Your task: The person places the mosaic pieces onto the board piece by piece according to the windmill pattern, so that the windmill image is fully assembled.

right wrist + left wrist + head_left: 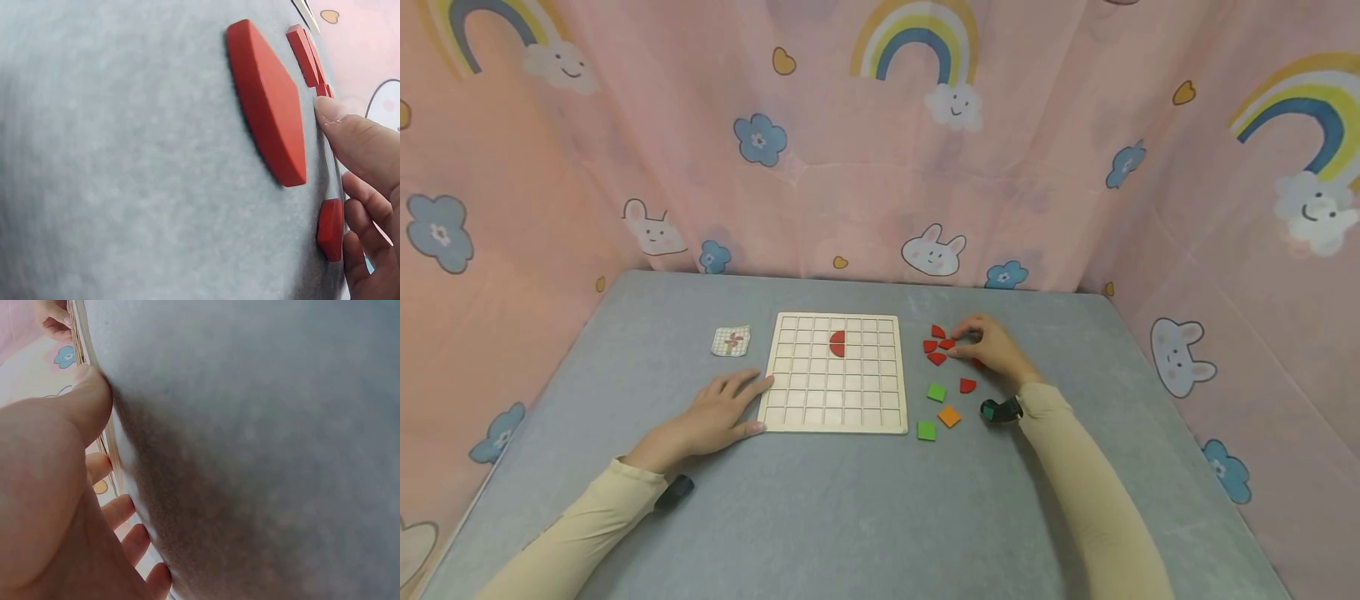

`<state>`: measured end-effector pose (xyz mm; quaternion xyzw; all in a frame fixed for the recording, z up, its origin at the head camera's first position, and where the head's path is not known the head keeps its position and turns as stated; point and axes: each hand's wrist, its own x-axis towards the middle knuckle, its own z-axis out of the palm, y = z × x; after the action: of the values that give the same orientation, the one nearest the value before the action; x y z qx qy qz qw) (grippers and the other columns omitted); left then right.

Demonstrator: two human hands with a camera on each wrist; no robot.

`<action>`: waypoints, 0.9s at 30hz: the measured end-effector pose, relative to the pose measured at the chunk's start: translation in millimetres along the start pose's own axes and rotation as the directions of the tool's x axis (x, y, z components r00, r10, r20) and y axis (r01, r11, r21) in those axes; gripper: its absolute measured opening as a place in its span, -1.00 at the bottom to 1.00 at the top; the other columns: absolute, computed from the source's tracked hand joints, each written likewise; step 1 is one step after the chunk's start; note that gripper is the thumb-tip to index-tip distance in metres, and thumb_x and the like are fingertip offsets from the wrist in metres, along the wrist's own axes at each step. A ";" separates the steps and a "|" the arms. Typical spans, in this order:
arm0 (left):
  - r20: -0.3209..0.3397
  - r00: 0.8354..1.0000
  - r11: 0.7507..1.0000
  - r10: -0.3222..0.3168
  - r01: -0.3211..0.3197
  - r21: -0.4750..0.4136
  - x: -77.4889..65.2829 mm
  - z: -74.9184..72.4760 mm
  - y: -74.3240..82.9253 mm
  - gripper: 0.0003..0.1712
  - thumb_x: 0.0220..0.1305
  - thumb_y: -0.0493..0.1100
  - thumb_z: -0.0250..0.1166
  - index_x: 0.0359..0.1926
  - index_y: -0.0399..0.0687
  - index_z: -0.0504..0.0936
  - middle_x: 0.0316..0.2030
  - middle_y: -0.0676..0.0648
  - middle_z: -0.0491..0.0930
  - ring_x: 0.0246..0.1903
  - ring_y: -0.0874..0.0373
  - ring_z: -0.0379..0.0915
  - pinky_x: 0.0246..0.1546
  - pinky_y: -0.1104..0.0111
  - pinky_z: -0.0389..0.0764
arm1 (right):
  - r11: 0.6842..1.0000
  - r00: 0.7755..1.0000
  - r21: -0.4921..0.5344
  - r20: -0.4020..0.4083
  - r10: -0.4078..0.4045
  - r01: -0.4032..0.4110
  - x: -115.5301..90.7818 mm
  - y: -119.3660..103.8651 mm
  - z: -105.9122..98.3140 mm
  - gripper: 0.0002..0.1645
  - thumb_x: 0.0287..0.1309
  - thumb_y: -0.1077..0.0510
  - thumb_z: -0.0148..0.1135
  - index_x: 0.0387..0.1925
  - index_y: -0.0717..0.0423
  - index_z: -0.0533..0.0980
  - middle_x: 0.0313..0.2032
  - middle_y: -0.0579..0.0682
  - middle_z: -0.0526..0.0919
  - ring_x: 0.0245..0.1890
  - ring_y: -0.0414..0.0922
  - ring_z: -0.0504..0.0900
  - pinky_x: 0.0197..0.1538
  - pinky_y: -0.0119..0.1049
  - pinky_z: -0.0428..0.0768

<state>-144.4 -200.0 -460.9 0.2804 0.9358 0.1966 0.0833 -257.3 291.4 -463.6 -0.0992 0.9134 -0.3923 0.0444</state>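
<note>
A cream gridded board (805,400) lies flat, with two red quarter-circle pieces (837,343) set one above the other in its upper middle. My left hand (718,417) rests at the board's left edge, fingers spread, the thumb by the near left corner. Right of the board, my right hand (992,346) reaches to a cluster of red quarter-circle pieces (936,359). Its thumb and forefinger stand apart close by one red piece (947,343). In the right wrist view, the thumb tip overlaps a red piece (322,90); whether it touches is unclear.
Nearer me lie two green squares (927,431), an orange square (949,416) and a loose red piece (967,386). A small paper card (731,341) with a printed grid pattern lies left of the board. Patterned pink curtains (850,183) surround the grey table (820,517).
</note>
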 end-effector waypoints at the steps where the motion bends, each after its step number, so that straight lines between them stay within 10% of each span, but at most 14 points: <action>1: 0.001 1.000 1.000 0.000 0.000 -0.005 -0.6 -1.1 1.1 -0.19 0.53 0.06 0.29 0.60 -0.21 0.25 0.54 -0.43 0.10 0.41 -0.54 0.12 0.27 -0.45 0.22 | 1.000 1.000 0.002 -0.003 0.000 0.000 0.1 0.0 0.4 -0.64 0.19 0.20 0.59 -0.04 0.29 0.68 0.17 0.26 0.54 0.27 0.24 0.45 0.46 0.19 0.33; 27: -0.021 1.000 1.000 0.018 -0.018 -0.008 -1.3 -1.9 3.0 -0.18 0.50 0.02 0.34 0.57 -0.26 0.27 0.51 -0.47 0.14 0.38 -0.56 0.16 0.25 -0.45 0.25 | 1.000 0.999 -0.003 -0.026 0.029 -0.029 1.3 -3.1 -0.3 -0.68 0.26 0.16 0.55 -0.07 0.31 0.71 0.20 0.29 0.57 0.28 0.26 0.47 0.42 0.22 0.36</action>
<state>-142.4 -199.1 -457.9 0.2865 0.9333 0.2038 0.0730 -258.1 289.2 -461.2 -0.0811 0.9158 -0.3915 0.0382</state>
